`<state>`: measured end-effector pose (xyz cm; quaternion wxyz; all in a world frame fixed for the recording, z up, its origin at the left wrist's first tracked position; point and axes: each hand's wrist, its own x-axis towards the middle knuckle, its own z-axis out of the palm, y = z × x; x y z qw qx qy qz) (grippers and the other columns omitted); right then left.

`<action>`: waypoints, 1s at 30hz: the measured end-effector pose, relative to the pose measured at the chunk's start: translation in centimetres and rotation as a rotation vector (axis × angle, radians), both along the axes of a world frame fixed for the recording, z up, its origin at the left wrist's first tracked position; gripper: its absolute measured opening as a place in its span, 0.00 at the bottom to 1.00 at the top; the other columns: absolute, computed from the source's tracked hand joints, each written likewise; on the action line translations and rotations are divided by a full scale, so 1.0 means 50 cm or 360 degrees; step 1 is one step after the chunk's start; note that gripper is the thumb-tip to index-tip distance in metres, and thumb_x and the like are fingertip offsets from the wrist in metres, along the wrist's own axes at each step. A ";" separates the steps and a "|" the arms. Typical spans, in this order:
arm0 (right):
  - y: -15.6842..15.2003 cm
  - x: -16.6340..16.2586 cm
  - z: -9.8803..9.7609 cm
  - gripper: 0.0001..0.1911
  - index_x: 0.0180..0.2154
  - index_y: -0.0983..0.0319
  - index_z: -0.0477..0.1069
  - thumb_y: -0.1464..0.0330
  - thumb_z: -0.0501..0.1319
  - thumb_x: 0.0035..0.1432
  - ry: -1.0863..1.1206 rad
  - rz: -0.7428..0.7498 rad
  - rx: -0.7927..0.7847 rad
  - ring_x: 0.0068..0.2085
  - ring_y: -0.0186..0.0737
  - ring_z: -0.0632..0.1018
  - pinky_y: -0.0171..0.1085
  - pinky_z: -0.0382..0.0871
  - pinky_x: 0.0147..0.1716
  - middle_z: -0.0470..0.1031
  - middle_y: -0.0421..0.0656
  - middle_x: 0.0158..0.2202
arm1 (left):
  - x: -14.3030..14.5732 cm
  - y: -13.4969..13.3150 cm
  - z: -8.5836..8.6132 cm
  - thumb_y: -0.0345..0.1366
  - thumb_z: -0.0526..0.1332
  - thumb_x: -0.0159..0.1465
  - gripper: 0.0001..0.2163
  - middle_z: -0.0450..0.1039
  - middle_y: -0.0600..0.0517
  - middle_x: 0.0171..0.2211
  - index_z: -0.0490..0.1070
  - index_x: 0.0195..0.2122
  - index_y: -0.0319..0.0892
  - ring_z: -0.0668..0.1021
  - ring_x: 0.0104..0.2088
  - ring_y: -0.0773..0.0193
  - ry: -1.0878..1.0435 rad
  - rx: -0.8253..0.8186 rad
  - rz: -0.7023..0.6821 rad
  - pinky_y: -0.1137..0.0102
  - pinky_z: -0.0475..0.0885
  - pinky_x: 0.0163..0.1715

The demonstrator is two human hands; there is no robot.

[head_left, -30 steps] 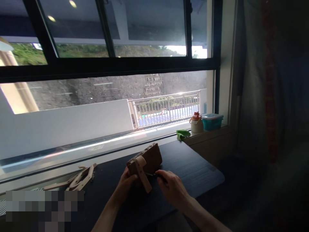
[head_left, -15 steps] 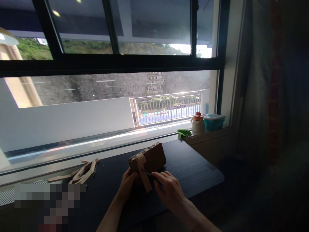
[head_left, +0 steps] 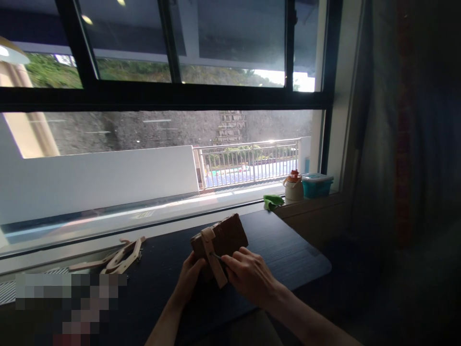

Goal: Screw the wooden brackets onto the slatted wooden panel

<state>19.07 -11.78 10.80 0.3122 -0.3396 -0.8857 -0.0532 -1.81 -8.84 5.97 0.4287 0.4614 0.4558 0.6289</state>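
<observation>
In the head view, a broad, black-framed window (head_left: 165, 98) stands behind a dark, wood-grained table (head_left: 284, 245) whose far edge runs beside the sill and whose near right corner is rounded. The tabletop reaches well to the right of the work, so there seems to be ample room to turn or slide things that way; the near edge lies close under the forearms and leaves less. On the left, a jumble of flat, pale wooden parts (head_left: 124, 262) lies near the window, likely the main obstacle on that side. The person holds a brown, oblong block (head_left: 232, 235) tilted at mid-table; whether its underside rests on the surface cannot be told. It looks stiff and fairly light, with a rough upper edge that should give good grip, best taken at its ends. The right hand (head_left: 252, 275) is closed around a tool's handle, and the left hand (head_left: 189, 278) grips the block's lower left end, thumb toward the viewer. Across the block's front slants a pale, narrow wooden strip (head_left: 217, 270) with a rounded upper end, probably rigid and best steadied along its long edges. Smallest is the thin, dark tool (head_left: 218, 258), its slim tip at the strip; contact is too small to confirm.
</observation>
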 end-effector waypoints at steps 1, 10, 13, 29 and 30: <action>0.001 0.000 -0.001 0.10 0.45 0.59 0.71 0.71 0.56 0.63 -0.0036 0.0002 0.0045 0.36 0.39 0.70 0.35 0.60 0.32 0.73 0.41 0.31 | 0.000 0.000 0.000 0.35 0.66 0.46 0.16 0.80 0.50 0.31 0.76 0.37 0.37 0.78 0.31 0.57 -0.0004 -0.0002 0.0000 0.68 0.71 0.32; -0.001 -0.007 -0.018 0.07 0.43 0.60 0.69 0.72 0.55 0.64 -0.0154 0.0008 0.0257 0.35 0.40 0.70 0.36 0.60 0.30 0.70 0.41 0.30 | -0.003 -0.002 -0.001 0.36 0.68 0.46 0.15 0.79 0.51 0.29 0.77 0.36 0.38 0.79 0.32 0.56 -0.0033 0.0009 -0.0009 0.68 0.71 0.32; -0.005 -0.007 -0.008 0.06 0.41 0.60 0.68 0.73 0.55 0.64 -0.0215 -0.0031 0.0246 0.35 0.40 0.70 0.37 0.61 0.29 0.70 0.41 0.30 | -0.003 0.001 -0.002 0.36 0.69 0.44 0.16 0.80 0.51 0.30 0.77 0.36 0.38 0.79 0.34 0.54 -0.0053 0.0031 -0.0002 0.67 0.71 0.34; 0.030 -0.021 0.115 0.06 0.39 0.67 0.67 0.77 0.53 0.63 -0.1083 0.0226 0.0618 0.36 0.44 0.71 0.37 0.58 0.25 0.71 0.48 0.32 | 0.001 0.007 -0.007 0.32 0.71 0.40 0.21 0.79 0.54 0.29 0.74 0.38 0.39 0.79 0.31 0.57 -0.0125 0.0037 -0.0001 0.68 0.72 0.33; 0.027 -0.024 0.113 0.06 0.39 0.67 0.67 0.77 0.53 0.62 -0.1095 0.0210 0.0609 0.36 0.44 0.71 0.37 0.58 0.24 0.71 0.49 0.31 | 0.002 0.007 -0.007 0.32 0.71 0.41 0.20 0.79 0.55 0.29 0.74 0.38 0.38 0.79 0.31 0.58 -0.0113 0.0028 -0.0003 0.67 0.72 0.33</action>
